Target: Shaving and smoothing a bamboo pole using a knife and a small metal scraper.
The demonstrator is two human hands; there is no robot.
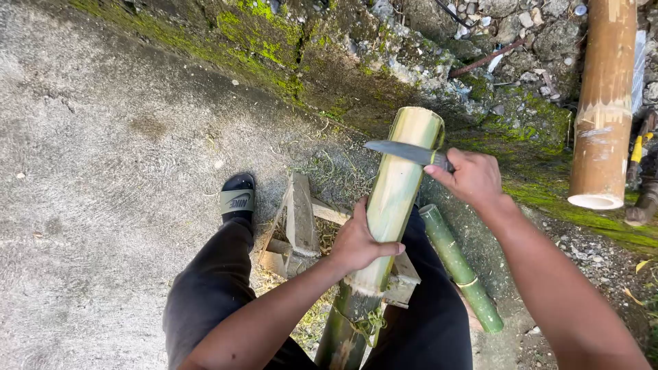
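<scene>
Left hand point(358, 241) steadies bamboo pole point(397, 178); right hand point(471, 177) holds knife point(401, 151).

I see a black slide sandal point(238, 197) on the rough concrete floor point(103, 171). A small wooden stand point(301, 226) sits near it. A thin green bamboo piece point(460, 267) lies on the ground, and a thick tan bamboo pole point(604, 103) stands against the mossy stone wall point(356, 48).

pale green bamboo pole point(394, 192), grey knife blade point(397, 151), black sandal point(238, 199)
</scene>
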